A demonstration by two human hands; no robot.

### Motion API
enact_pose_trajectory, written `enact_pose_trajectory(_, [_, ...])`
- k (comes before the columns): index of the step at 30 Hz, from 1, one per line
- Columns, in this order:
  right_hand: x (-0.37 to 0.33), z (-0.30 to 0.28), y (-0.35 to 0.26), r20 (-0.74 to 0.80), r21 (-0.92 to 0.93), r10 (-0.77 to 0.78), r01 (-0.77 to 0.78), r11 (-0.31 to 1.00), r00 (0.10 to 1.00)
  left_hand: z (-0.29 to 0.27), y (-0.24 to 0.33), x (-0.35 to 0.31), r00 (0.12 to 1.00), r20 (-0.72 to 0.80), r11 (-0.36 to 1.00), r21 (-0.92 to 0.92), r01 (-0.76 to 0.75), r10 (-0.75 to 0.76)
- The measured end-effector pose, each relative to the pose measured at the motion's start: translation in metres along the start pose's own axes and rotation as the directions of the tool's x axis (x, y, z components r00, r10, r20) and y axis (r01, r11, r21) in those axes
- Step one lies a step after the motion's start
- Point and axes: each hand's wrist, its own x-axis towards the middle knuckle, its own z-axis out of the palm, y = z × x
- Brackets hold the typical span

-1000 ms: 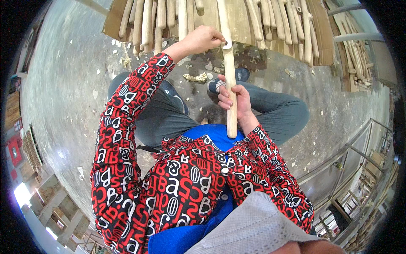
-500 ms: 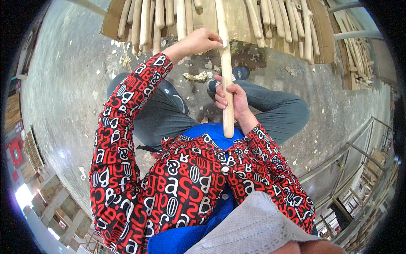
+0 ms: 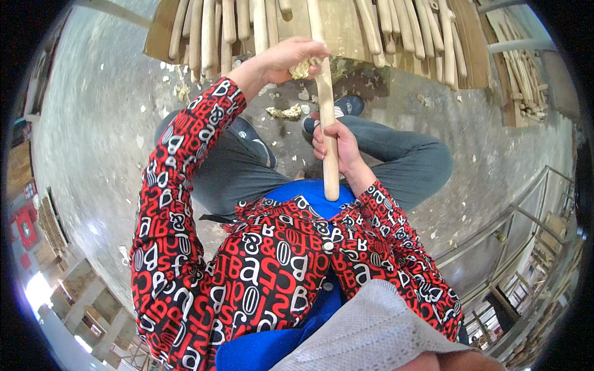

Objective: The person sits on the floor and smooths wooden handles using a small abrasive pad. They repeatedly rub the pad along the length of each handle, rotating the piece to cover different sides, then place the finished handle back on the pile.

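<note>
A long pale wooden stick, smooth and rounded at its near end, runs from my lap away toward the top of the view. My right hand is wrapped round its lower part, thumb across the front. Higher up, my left hand is closed beside the stick, its fingertips at the wood. A crumpled, pale yellow lump shows under the left fingers; its material is unclear. The stick's near end rests against the blue cloth at my waist. Its far end passes out of view.
Many similar wooden sticks lie on a cardboard sheet ahead. More sticks are stacked at the far right. Pale flakes and a crumpled yellowish scrap litter the concrete floor. A metal frame stands at the right.
My left hand has turned and shifted slightly left and up, and the crumpled yellow lump now shows in it. The stick's upper part has swung slightly left; my right hand keeps its grip.
</note>
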Motion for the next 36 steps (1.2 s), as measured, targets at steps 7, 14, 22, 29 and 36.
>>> enact_pose_trajectory(7, [0.007, -0.008, -0.001, 0.174, 0.15, 0.052, -0.079, 0.986, 0.983, -0.028, 0.041, -0.007, 0.878, -0.204, 0.596, 0.795, -0.109, 0.433])
enact_pose_trajectory(14, [0.006, -0.01, -0.001, 0.131, 0.143, 0.056, -0.075, 0.987, 0.99, -0.019, -0.001, 0.005, 0.792, 0.461, -0.335, 0.878, -0.341, 0.401])
enact_pose_trajectory(22, [0.006, -0.007, -0.002, 0.159, 0.168, 0.066, -0.093, 0.981, 0.985, -0.024, -0.001, 0.009, 0.668, 0.651, -0.482, 0.744, -0.464, 0.362])
enact_pose_trajectory(29, [0.005, -0.007, -0.002, 0.144, 0.152, 0.063, -0.085, 0.985, 0.988, -0.027, -0.003, 0.005, 0.702, 0.62, -0.488, 0.76, -0.429, 0.35])
enact_pose_trajectory(36, [0.005, -0.006, -0.003, 0.129, 0.147, 0.059, -0.078, 0.986, 0.99, -0.019, -0.005, 0.008, 0.661, 0.649, -0.535, 0.735, -0.416, 0.377])
